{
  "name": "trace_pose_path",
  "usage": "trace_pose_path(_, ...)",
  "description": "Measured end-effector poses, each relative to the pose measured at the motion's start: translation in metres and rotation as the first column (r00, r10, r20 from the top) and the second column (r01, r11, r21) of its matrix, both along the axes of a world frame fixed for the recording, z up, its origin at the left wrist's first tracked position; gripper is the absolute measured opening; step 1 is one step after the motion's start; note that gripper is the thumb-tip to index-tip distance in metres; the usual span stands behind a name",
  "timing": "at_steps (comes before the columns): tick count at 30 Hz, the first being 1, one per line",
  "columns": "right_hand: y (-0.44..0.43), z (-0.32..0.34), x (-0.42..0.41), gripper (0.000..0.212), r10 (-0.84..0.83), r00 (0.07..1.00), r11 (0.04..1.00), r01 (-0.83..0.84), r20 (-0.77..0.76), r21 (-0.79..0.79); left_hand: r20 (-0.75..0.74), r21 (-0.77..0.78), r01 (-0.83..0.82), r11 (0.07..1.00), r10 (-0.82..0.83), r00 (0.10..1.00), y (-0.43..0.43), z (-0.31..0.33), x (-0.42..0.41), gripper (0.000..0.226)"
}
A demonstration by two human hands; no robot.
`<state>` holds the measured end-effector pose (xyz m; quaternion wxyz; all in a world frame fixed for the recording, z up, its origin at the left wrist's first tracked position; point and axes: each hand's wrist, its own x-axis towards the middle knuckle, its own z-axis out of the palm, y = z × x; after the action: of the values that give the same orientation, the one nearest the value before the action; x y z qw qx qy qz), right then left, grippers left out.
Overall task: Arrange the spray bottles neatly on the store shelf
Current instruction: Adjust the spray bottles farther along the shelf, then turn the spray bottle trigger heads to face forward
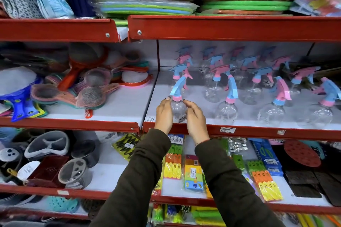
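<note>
Several clear spray bottles with pink and blue trigger heads stand in rows on the white middle shelf (pixel 245 88). The front-left bottle (pixel 178 108) has a blue trigger and a pink collar and stands upright near the shelf's front edge. My left hand (pixel 164 114) is pressed against its left side. My right hand (pixel 195 118) cups its right side, fingers slightly spread. More bottles stand to the right, such as one with a blue trigger (pixel 227 107) and one with a pink trigger (pixel 273 110).
A red shelf lip (pixel 239 131) with a price label runs below the bottles. Strainers (pixel 90 96) fill the left bay. Foam mats (pixel 147 8) lie on the shelf above. Clothes pegs (pixel 173 164) and packets lie on the shelf below.
</note>
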<state>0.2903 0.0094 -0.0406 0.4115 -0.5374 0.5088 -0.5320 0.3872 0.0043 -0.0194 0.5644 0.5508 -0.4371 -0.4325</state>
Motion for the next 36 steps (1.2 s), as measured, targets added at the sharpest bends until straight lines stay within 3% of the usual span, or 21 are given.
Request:
trace_pose_path(5,-0.002,0.008,0.001,0.043,0.012,1.000,1.000,-0.012,-0.015,0.003,0.060,-0.058,-0.236,0.970,0.240,0.969,0.012,-0.008,-0.004,0.039)
trace_pose_path(9,-0.003,0.010,0.005,0.047,0.084,0.996,0.996,-0.084,-0.008,0.031,0.087,-0.006,-0.175,0.985,0.175,0.981,0.021,-0.011,-0.017,0.039)
trace_pose_path(25,0.020,0.005,-0.003,0.044,0.029,0.992,1.000,-0.029,-0.121,-0.002,0.063,-0.031,-0.111,0.993,0.113,0.992,0.024,-0.004,-0.012,0.047)
trace_pose_path(31,0.051,0.007,-0.031,0.045,-0.175,0.984,0.969,0.174,0.006,-0.173,0.121,-0.272,-0.326,0.905,0.369,0.922,0.047,-0.006,-0.039,0.039)
trace_pose_path(33,0.056,0.005,-0.053,0.049,-0.268,0.963,0.946,0.269,0.030,-0.180,0.107,-0.285,-0.330,0.900,0.372,0.922,0.053,-0.007,-0.061,0.034)
trace_pose_path(36,0.055,0.002,-0.088,0.053,-0.358,0.929,0.918,0.369,0.097,-0.144,0.087,-0.308,-0.208,0.928,0.245,0.966,0.058,-0.007,-0.099,0.029)
